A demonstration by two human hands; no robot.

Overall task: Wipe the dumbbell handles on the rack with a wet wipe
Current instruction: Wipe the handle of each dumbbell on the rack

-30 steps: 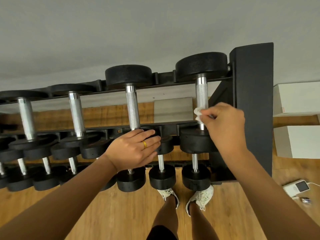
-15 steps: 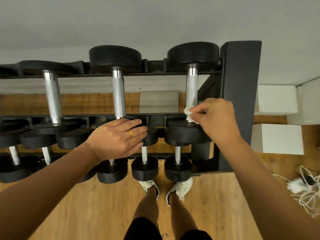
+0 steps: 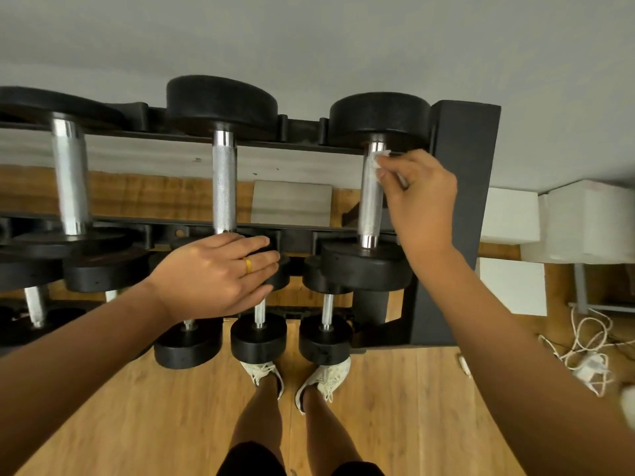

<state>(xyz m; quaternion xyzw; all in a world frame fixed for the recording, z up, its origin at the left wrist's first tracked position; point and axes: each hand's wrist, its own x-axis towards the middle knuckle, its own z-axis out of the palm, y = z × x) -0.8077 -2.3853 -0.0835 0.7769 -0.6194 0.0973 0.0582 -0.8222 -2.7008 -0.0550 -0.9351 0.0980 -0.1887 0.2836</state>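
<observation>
wet wipe [image 3: 376,162] on the rightmost dumbbell handle [image 3: 370,201]

the right hand [image 3: 417,201] pinched the wet wipe against the handle's far end, beside the rack upright [image 3: 460,218]. the left hand [image 3: 213,269] lay flat, fingers straight, on the neighbouring dumbbell [image 3: 224,187], at its near end.

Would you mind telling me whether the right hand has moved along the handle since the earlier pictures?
Yes. The right hand, pinching the wet wipe, has slid along the handle from the near head to the far head.
</observation>
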